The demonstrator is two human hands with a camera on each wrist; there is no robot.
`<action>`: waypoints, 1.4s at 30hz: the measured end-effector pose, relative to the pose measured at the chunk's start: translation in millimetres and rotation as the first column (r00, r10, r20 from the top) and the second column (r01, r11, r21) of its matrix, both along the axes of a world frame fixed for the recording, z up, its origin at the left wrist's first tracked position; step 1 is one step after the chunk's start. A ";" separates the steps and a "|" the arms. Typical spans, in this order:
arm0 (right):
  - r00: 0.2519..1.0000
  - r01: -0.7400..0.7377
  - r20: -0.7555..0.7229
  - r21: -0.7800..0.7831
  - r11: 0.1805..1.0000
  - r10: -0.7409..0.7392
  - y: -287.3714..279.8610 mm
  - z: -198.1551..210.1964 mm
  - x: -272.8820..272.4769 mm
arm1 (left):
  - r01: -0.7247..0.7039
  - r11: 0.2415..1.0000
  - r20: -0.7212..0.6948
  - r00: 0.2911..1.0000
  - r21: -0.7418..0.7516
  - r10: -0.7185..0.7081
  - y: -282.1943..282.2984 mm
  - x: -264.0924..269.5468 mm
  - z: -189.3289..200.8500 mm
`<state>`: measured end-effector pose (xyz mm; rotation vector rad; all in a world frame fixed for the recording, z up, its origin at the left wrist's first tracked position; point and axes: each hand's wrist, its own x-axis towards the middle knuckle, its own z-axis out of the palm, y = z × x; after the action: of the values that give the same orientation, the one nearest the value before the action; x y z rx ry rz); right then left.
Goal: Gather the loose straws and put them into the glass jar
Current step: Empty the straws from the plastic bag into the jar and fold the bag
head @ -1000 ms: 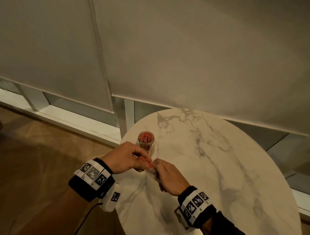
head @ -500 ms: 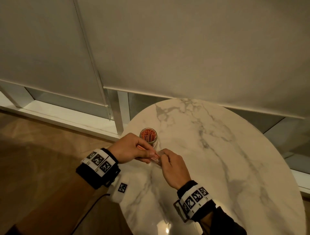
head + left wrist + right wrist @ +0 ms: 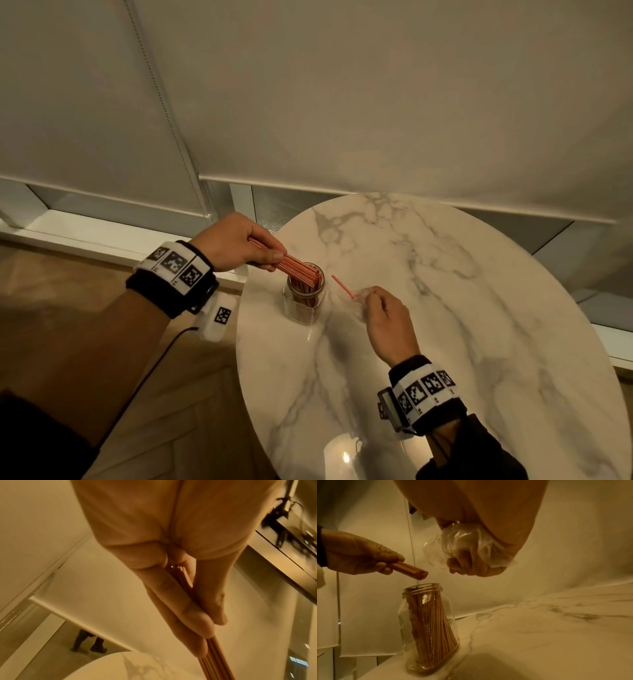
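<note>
Head view, left to right. Left of centre: left hand (image 3: pixel 236 241) w/ a marker wristband (image 3: pixel 174 265), fingers (image 3: pixel 270 255) clenched round a bundle of red straws (image 3: pixel 298 269). The bundle slants down to the right, its lower end over the jar mouth; whether the tips are past the rim can't be told from this view. In the right wrist view the bundle's cut end (image 3: pixel 421 573) hangs just above the rim, not inside.

Centre: glass jar (image 3: pixel 304 298) stands upright on the round marble tabletop (image 3: pixel 479 325), near its left edge, no lid on. It's already packed w/ red straws, standing on end & leaning.

Just right of the jar: one lone straw (image 3: pixel 342 286) slants up-left from the right hand (image 3: pixel 390 325), apart from the jar. The hand's fingers are curled, gripping a crumpled clear plastic wrapper (image 3: pixel 364 294). The right wrist view shows the wrapper (image 3: pixel 467 543) bunched in the fist; how the straw is held isn't visible there.

Lower right: right wrist w/ a marker band & dark sleeve (image 3: pixel 472 448).

Behind, across the upper frame: pale roller blinds (image 3: pixel 376 96), bead chain (image 3: pixel 161 96) at upper left, white sill below. Wood floor at lower left.

Left wrist view: fingers (image 3: pixel 185 609) & thumb press the bundle (image 3: pixel 212 658) between them.
</note>
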<state>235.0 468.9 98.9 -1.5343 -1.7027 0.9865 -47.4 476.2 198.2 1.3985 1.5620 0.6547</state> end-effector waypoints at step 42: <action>0.990 -0.072 -0.124 -0.008 0.997 0.070 9.2 8.5 -20.1 | 0.336 0.901 -0.483 0.858 0.275 -0.173 21.4 37.9 -3.1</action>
<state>214.9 478.1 107.4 -1.3990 -1.6768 1.1074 -9.5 497.6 195.1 2.1126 1.6070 0.4777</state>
